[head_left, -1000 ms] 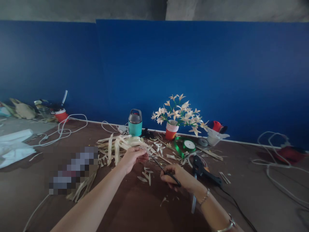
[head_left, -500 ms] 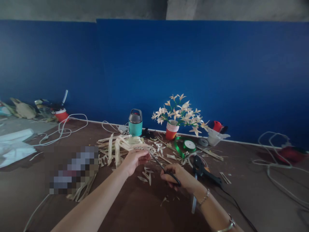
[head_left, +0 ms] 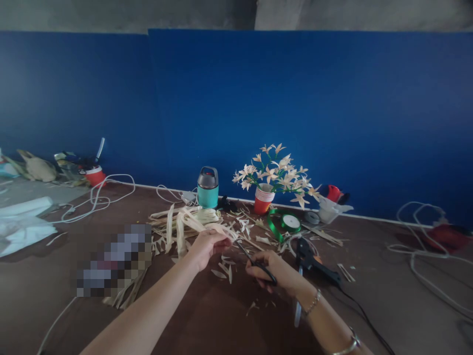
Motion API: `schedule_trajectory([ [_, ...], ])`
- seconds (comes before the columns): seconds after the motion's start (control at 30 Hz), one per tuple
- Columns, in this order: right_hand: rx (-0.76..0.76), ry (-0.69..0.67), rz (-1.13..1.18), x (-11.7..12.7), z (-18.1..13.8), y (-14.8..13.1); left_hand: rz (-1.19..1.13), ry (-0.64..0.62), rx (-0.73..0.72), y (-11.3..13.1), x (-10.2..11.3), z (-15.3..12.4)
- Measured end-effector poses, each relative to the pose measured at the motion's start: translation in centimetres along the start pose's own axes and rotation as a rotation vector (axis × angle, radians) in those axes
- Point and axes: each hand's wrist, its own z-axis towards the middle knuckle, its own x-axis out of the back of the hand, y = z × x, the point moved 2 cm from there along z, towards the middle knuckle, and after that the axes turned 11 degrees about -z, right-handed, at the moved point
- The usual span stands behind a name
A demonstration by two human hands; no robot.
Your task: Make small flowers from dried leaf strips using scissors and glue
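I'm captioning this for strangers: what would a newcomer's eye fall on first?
Probably the pale flowers, standing in stacked red cups before the blue wall. Next, at lower centre, the right hand holding scissors and the left hand pinching a pale strip. A teal container stands left of the flowers.

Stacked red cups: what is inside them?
Green-stemmed pale flowers stand in the cups; their lower ends and anything deeper inside are covered by the cup walls.
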Motion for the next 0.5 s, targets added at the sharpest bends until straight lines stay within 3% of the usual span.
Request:
schedule_trajectory([
  [0.5, 0.024, -0.057, 0.049, 0.03, 0.1, 0.35, -0.053, 0.013, 0.041, -0.35, 0.22, 0.3],
])
